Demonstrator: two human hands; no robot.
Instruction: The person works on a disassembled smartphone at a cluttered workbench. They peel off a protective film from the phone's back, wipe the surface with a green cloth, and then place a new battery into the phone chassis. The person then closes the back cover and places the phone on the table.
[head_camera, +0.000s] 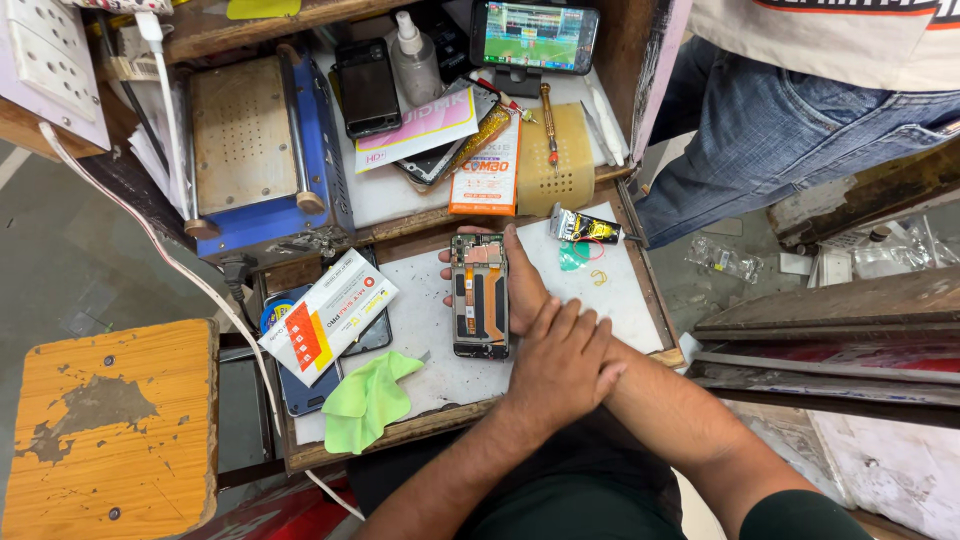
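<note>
The right hand (520, 285) grips the open phone (480, 297) by its sides, flat on the bench (420, 330). The left hand (562, 362) lies on top, holding nothing. The phone looks thin and easy to break, so hold its edges.

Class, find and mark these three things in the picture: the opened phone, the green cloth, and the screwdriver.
Opened phone (480, 297), head view, on the middle of its exposed back.
Green cloth (365, 400), head view, on its middle fold.
Screwdriver (548, 125), head view, on its shaft.

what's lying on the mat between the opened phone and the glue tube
In the head view, only bare white mat lies between the opened phone and the glue tube; the right hand holds the phone's near edge.
</note>
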